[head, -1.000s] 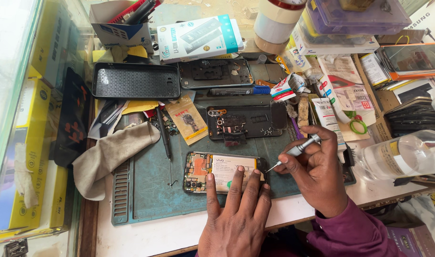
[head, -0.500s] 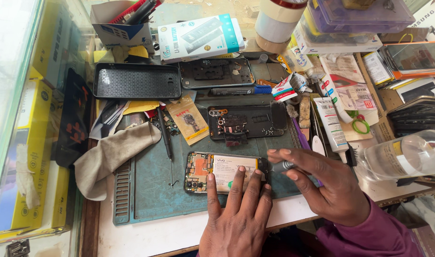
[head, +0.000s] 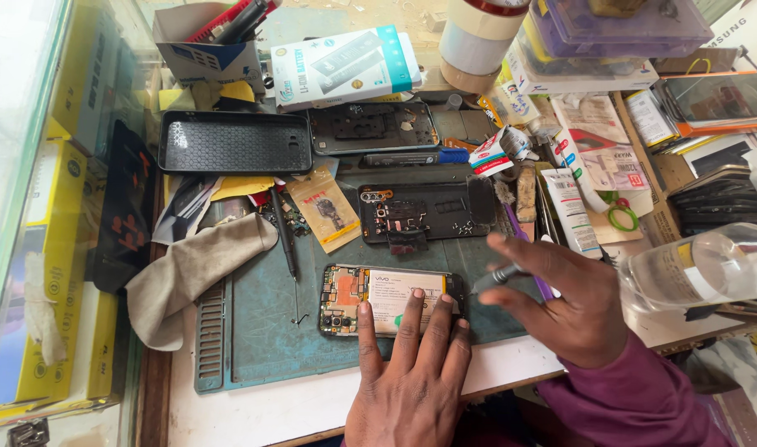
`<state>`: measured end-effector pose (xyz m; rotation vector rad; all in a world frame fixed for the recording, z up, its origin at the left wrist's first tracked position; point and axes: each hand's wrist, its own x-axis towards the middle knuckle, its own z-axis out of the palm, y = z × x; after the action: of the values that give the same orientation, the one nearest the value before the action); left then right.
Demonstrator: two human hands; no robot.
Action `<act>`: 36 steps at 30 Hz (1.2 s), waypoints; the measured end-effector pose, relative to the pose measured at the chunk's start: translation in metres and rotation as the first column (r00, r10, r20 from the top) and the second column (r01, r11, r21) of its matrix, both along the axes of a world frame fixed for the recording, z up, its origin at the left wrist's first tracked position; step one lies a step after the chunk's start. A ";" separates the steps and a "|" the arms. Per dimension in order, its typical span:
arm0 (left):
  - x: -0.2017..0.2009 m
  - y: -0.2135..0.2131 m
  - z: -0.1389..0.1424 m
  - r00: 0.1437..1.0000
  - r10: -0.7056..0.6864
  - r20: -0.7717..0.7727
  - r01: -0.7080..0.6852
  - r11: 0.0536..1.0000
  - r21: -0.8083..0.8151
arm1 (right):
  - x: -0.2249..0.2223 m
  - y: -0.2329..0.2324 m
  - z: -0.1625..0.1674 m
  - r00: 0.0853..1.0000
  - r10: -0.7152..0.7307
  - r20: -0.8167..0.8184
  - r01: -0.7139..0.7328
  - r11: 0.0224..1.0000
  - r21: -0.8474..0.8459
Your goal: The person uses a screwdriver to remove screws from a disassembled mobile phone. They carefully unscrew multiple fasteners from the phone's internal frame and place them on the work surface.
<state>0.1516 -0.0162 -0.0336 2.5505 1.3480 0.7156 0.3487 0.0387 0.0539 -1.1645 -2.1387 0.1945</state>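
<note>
Opened phone [head: 391, 300] with its back cover off, lying flat on the teal repair mat [head: 262, 331] near the bench's front edge, circuit board at its left end, battery in the middle. Left hand [head: 412, 372] spread flat, palm down, at 6 o'clock from the phone; fingertips [head: 417, 295] pressing on the battery and the lower edge, nothing closed inside the grip, fingers fully extended. Right hand [head: 561, 310] at 3 o'clock from the phone, just beside its right end, grip pinched around a slim grey-handled screwdriver [head: 494, 277]; tool slanted toward 8 o'clock, tip close to the phone's right edge, contact impossible to tell because of blur.

At 12 o'clock from the phone, a second dismantled black phone frame [head: 424, 213] with small parts on it. At 10 o'clock, a small orange packet [head: 325, 207] and black tweezers [head: 284, 236]. At 9 o'clock, a beige cloth [head: 192, 273] draped over the mat's left edge. Farther up at 11 o'clock, a black textured phone case [head: 233, 142]; at 12 o'clock beyond it, a white-and-teal battery box [head: 345, 66]. At 3 o'clock past the right hand, a clear plastic bottle [head: 701, 269] on its side. At 2 o'clock, a white tube [head: 571, 211] and assorted packets.
</note>
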 end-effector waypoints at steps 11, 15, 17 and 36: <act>-0.001 -0.003 0.000 1.000 0.026 -0.010 -0.026 1.000 -0.006 | 0.013 -0.002 -0.013 0.965 0.190 -0.182 -0.218 0.965 -0.147; -0.001 -0.002 0.000 1.000 0.007 -0.003 -0.007 0.999 0.039 | 0.014 -0.004 -0.013 0.998 -0.063 0.007 0.063 0.998 -0.027; -0.002 -0.002 0.001 1.000 0.017 -0.011 -0.017 0.999 0.050 | 0.014 -0.005 -0.010 0.991 0.113 -0.071 -0.120 0.988 -0.099; -0.001 -0.003 0.006 1.000 0.020 0.002 -0.020 0.999 0.027 | 0.008 -0.004 -0.007 0.997 -0.029 0.068 0.023 0.996 0.092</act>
<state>0.1507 -0.0196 -0.0279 2.5605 1.3740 0.7447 0.3567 0.0347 0.0469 -1.1609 -2.1672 0.0453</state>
